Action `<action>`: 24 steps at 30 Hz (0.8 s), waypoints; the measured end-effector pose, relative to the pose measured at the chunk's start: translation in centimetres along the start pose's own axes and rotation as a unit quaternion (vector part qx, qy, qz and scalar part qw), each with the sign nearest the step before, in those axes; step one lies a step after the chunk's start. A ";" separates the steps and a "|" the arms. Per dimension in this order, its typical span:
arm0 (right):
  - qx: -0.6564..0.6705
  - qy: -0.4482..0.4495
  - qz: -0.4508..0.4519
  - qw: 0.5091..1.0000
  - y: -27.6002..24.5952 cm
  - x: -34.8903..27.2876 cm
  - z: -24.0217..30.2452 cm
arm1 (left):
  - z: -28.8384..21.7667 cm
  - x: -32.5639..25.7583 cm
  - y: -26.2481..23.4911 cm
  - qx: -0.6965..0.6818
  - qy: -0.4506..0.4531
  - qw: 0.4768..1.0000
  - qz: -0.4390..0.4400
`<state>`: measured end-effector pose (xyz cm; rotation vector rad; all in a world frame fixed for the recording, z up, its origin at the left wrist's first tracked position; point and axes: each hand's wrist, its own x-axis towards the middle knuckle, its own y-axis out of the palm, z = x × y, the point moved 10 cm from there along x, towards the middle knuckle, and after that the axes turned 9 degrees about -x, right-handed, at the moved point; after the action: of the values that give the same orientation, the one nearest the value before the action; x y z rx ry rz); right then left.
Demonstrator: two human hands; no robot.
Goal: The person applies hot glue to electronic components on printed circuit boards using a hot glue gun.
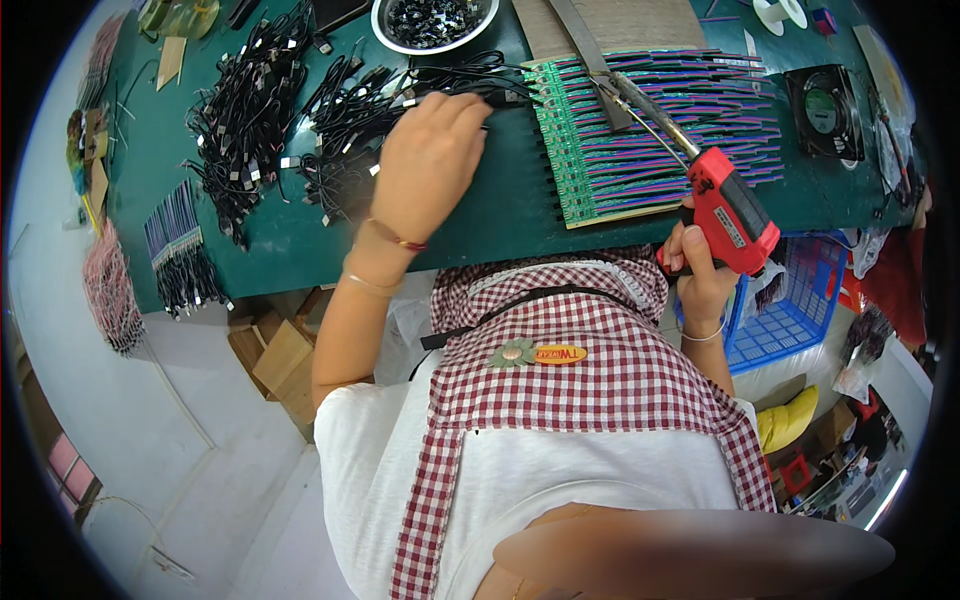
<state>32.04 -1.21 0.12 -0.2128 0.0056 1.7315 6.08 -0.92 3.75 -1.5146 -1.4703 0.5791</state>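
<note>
**Hot Tool Over a Busy Bench**

My right hand [700, 270] holds the red soldering gun [732, 210]. My grip is tight around its handle, near the front edge of the bench [500, 200]. Its long metal tip [650, 112] points up over the green boards with pink and blue wires [650, 130], which lie on the right half of the bench.

My left hand [430, 160] is curled on a black cable [500, 97] just left of the boards. My fingers pinch it, I think, but they hide the end.

What could go wrong? The tip may be hot. If my left hand comes too near, I could get burned. If the tip slips sideways, it could melt a wire it should not touch. The pile of black cables [260, 120] on the left is tangled, so one pull could drag others along.

A small yellow oval label [560, 354] with a round flower badge [517, 352] sits on my red checked apron [580, 330]. A blue basket [795, 300] hangs below the right front edge. A black fan [825, 97] with a green round sticker sits near the right back corner.
</note>
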 end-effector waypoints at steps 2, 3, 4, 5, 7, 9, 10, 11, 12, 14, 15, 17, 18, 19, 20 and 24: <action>0.008 -0.008 0.006 1.000 0.3 0.0 0.4 | 0.3 0.3 1.5 0.087 -0.037 0.996 0.001; 0.016 -0.015 0.009 1.000 0.5 0.0 0.7 | 0.8 0.3 1.9 0.112 -0.065 0.992 0.005; 0.016 -0.015 0.008 1.000 0.4 0.0 0.7 | 0.8 0.5 2.0 0.112 -0.064 0.992 0.005; 0.019 -0.019 0.005 1.000 0.3 0.0 0.8 | 1.1 0.6 2.1 0.120 -0.084 0.989 0.014; 0.021 -0.023 0.002 0.999 0.2 -0.1 0.9 | 1.9 0.7 2.0 0.129 -0.105 0.986 0.023; 0.030 -0.003 -0.013 0.999 -0.2 -0.2 0.6 | 1.9 0.4 1.6 0.068 -0.051 0.996 0.042; 0.031 -0.003 -0.016 0.999 -0.3 -0.1 0.6 | 1.8 0.4 0.3 0.016 -0.042 0.999 0.019; 0.030 -0.008 -0.014 0.999 -0.4 0.0 0.6 | 2.4 0.2 -1.2 -0.079 -0.082 0.993 -0.005; 0.029 -0.012 -0.012 0.999 -0.5 0.0 0.6 | 2.5 -0.1 -3.5 -0.128 -0.112 0.984 -0.059; 0.047 -0.019 -0.015 0.999 -0.6 0.2 0.9 | 4.1 -2.1 -6.2 -0.301 -0.201 0.917 -0.170; 0.065 -0.028 -0.017 0.997 -0.6 0.2 1.1 | 5.4 -3.4 -6.4 -0.417 -0.255 0.844 -0.221; 0.074 -0.025 -0.007 0.997 -0.2 0.6 1.3 | 5.9 -5.0 -4.9 -0.484 -0.315 0.790 -0.205; 0.082 -0.022 -0.002 0.996 0.0 0.7 1.4 | 6.2 -5.9 -3.7 -0.443 -0.322 0.814 -0.193; 0.083 -0.021 0.000 0.996 0.2 0.8 1.5 | 6.4 -6.9 -2.5 -0.401 -0.327 0.837 -0.179; 0.076 -0.016 0.004 0.997 0.4 0.8 1.5 | 4.9 -6.5 -2.9 -0.184 -0.275 0.934 -0.131; 0.062 -0.024 0.018 0.998 0.6 0.9 1.6 | 0.0 -5.1 -2.9 0.005 -0.126 0.983 -0.136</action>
<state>31.10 -0.25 1.46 -0.0805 0.0830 1.7657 3.71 -6.15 4.89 -1.2377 -1.8293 0.6263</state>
